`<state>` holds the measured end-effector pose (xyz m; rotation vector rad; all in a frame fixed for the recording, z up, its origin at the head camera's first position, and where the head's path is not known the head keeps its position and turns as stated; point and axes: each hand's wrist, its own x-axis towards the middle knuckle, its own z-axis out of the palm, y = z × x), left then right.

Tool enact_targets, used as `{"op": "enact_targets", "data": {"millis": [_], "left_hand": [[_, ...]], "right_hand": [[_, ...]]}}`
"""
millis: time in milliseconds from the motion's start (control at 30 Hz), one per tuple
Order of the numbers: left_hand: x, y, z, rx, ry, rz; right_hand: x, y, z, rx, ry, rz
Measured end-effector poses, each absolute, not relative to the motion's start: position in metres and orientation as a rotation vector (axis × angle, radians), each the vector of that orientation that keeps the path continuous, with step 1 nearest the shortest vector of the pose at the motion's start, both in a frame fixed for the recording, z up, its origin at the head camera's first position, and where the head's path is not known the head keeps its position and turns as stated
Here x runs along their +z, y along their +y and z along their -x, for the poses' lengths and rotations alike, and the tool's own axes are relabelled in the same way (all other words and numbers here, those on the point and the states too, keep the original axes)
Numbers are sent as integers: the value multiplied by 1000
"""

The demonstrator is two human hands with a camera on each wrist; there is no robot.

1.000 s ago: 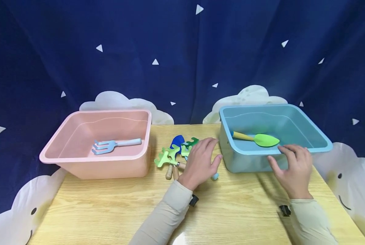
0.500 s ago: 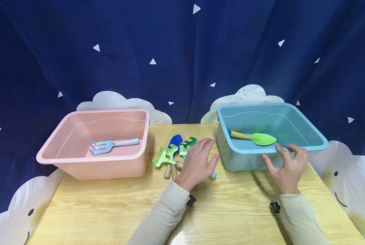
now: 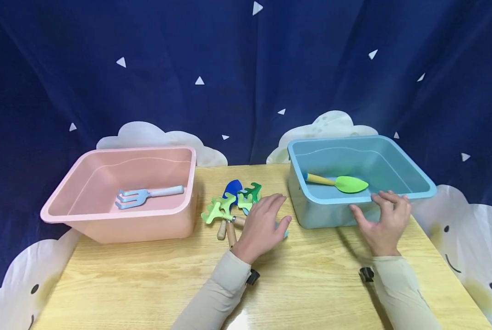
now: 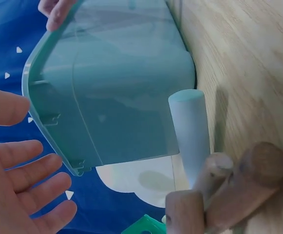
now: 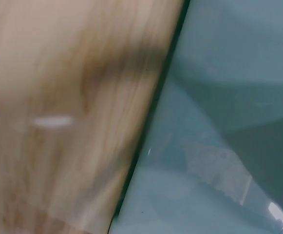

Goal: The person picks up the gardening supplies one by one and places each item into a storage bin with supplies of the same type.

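Note:
Over the right side of a heap of small garden tools hovers my left hand (image 3: pixel 262 227), its fingers loosely extended and holding nothing. In the heap are light green hand rakes (image 3: pixel 214 211), a blue trowel (image 3: pixel 232 189) and a dark green rake (image 3: pixel 253 190). The hand hides part of the heap. Wooden handles (image 4: pixel 185 209) and a pale blue handle (image 4: pixel 190 126) appear in the left wrist view. My right hand (image 3: pixel 386 224) grips the front rim of a blue tub (image 3: pixel 328 201), fingers curled over it, thumb outside. Inside the tub lies a green trowel (image 3: pixel 351 184) with a yellow handle.
To the left stands a pink tub (image 3: pixel 114 216) with a pale blue hand fork (image 3: pixel 134 198) in it. Both tubs and the heap sit on a wooden table (image 3: pixel 147 284). A dark blue curtain (image 3: pixel 163 55) hangs behind. The right wrist view is mostly tub wall (image 5: pixel 219 122).
The whole scene has shifted left as the head view turned. My left hand has drawn slightly back, exposing more of the dark green rake. My right hand stays at the tub's front rim.

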<state>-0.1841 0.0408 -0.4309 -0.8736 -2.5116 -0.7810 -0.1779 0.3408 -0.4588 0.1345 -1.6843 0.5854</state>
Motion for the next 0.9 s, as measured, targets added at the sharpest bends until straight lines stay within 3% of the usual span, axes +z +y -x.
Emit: {"op": "enact_targets", "data": {"millis": [900], "left_hand": [[-434,20,186,-757,-2589,866]], "right_hand": [[-460,344,189,390,-1879,-232]]}}
